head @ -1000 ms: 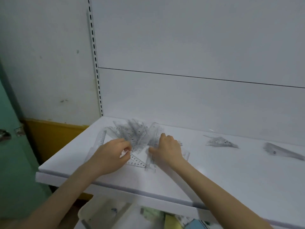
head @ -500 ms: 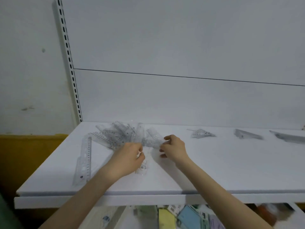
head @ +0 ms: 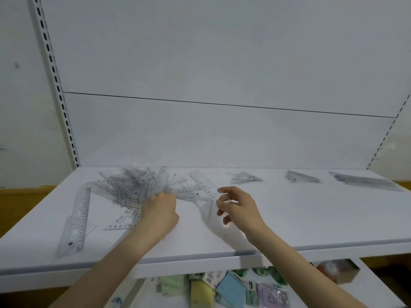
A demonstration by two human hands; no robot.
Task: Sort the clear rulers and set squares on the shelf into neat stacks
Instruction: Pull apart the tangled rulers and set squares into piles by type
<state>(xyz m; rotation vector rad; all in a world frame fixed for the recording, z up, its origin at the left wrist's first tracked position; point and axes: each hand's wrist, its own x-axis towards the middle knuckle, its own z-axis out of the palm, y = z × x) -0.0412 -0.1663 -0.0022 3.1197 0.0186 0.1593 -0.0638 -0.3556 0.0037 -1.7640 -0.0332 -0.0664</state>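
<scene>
— Left part of shelf [head: 311,218]?
— Lone ruler [head: 75,221] flat; fanned pile [head: 126,187] gripped by left hand [head: 160,212].
— Centre, right?
— Right hand [head: 240,207] pinching slanted ruler [head: 202,185] by its end. Beyond, well apart: three stacks [head: 301,177].

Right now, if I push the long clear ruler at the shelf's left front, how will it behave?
The long ruler looks thin and lies flat on the glossy white shelf, so it would probably slide easily and be hard to lift by an edge. Its near end lies close to the front edge, so a push toward you may tip it off.
</scene>
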